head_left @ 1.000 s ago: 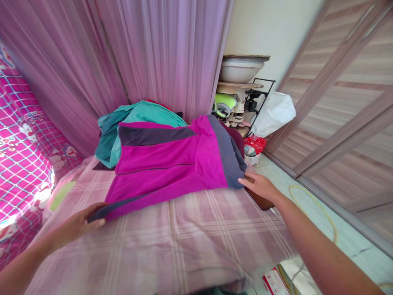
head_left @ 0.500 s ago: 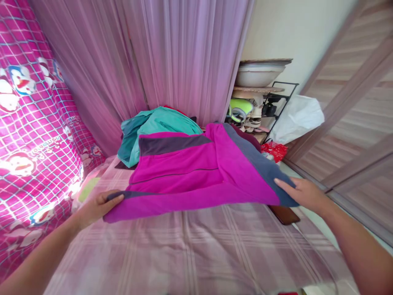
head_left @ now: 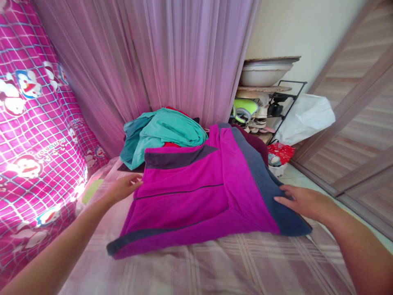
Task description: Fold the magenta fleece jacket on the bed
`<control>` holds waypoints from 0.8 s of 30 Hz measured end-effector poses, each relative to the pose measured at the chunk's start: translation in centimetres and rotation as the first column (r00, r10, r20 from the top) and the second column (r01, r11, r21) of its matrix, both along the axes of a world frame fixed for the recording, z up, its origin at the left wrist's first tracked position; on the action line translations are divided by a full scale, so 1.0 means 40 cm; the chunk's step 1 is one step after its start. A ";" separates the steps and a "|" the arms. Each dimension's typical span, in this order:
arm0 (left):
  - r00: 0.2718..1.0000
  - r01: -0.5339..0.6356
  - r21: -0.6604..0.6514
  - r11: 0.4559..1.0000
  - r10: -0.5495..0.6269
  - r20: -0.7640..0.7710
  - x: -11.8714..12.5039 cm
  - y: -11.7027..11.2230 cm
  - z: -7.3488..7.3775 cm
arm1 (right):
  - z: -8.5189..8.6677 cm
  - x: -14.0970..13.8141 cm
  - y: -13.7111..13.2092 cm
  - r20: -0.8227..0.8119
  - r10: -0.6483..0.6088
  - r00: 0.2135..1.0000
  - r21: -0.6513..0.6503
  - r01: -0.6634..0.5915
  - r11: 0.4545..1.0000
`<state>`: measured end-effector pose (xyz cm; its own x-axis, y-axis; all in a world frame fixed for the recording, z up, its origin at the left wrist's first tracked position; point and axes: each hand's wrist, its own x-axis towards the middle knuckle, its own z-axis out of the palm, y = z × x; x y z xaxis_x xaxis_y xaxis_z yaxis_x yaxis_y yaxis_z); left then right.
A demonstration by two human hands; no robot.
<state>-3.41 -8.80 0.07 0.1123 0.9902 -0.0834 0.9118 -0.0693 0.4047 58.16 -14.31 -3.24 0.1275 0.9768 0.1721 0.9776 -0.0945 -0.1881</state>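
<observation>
A magenta and dark grey jacket (head_left: 184, 196) lies partly folded on the plaid bedsheet (head_left: 211, 270), its grey sleeve panel (head_left: 260, 184) along the right. Beside the jacket's left edge is my left hand (head_left: 124, 189), open, with fingertips at or very near the cloth. My right hand (head_left: 302, 200) is open over the grey panel on the right, thumb and fingers apart; whether it touches the fabric is hard to tell. Behind the jacket sits a heap of teal clothing (head_left: 168, 129) with some red cloth.
Lilac curtains (head_left: 190, 57) hang behind the bed. At the back right stands a black rack (head_left: 288, 108) with shoes and basins (head_left: 267, 73), near a white plastic bag (head_left: 310, 116) and a red bag (head_left: 282, 153). Pink patterned cloth (head_left: 37, 123) hangs at left; a slatted wooden door (head_left: 346, 114) is at right.
Both hands have let go of the jacket, which now lies flatter and nearer on the bed. My left hand has moved up along its left side. The phone at right is now covered.
</observation>
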 end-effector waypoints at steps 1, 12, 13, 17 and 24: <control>0.998 -0.030 0.063 0.998 0.033 -0.048 0.004 0.034 0.016 | 0.006 -0.020 0.013 0.025 -0.013 1.000 0.000 0.013 1.000; 0.820 0.176 0.206 0.963 -0.027 -0.572 0.090 0.361 0.079 | -0.031 -0.226 0.130 0.375 0.213 0.902 0.123 -0.276 0.953; 0.815 0.142 0.206 0.968 0.004 -0.579 0.082 0.381 0.080 | -0.048 -0.227 0.136 0.385 0.217 0.897 0.115 -0.280 0.953; 0.819 -0.027 0.334 0.942 0.212 -0.534 0.042 0.438 0.068 | -0.113 -0.228 0.150 0.393 0.177 0.902 0.045 -0.212 0.976; 0.870 -0.007 0.436 0.900 0.220 -0.441 0.091 0.370 -0.016 | -0.123 -0.221 0.160 0.213 0.167 0.963 0.041 -0.179 0.983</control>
<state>0.23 6.00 -0.56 0.0498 0.9471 0.3169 0.9933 -0.0139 -0.1147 49.32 -7.91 -8.18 -0.0871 0.9679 0.2356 0.9962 0.0847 0.0202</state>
